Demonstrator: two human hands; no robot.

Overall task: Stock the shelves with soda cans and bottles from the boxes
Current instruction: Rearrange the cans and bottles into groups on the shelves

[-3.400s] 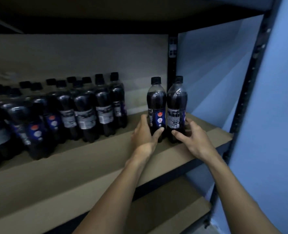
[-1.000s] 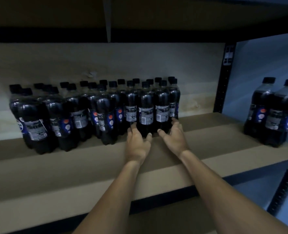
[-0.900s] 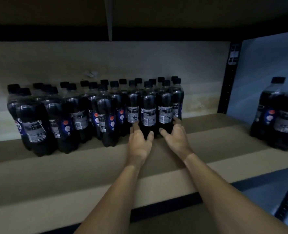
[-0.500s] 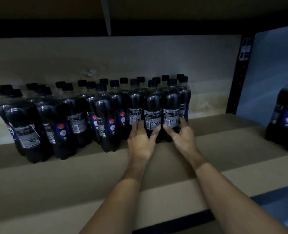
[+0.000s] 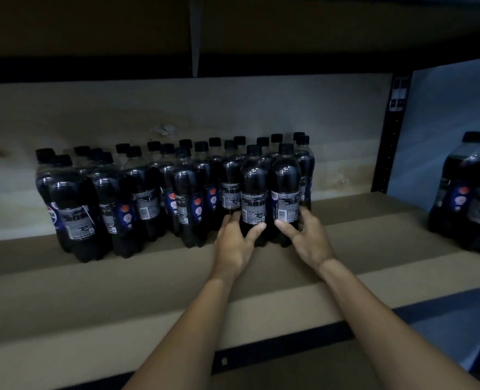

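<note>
Dim all round. The upper shelf's underside (image 5: pixel 92 29) is nearly black. The blue wall (image 5: pixel 452 114) on the right is the brightest patch, and the light reaches in from that side and the open front. The shelf board (image 5: pixel 64 347) is pale at its front lip and shadowed deeper in. The soda bottles (image 5: pixel 193 192) are dark masses with small glints on their shoulders and barely legible labels. Wide-angle bowing at the edges leaves the right-edge bottles (image 5: pixel 469 198) soft and stretched.

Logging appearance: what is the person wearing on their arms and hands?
Nothing visible. The left hand and right hand are ungloved, with no rings, watch or bands showing in the dim light. Both forearms are bare down to the frame's bottom edge; no sleeve is in view.
</note>
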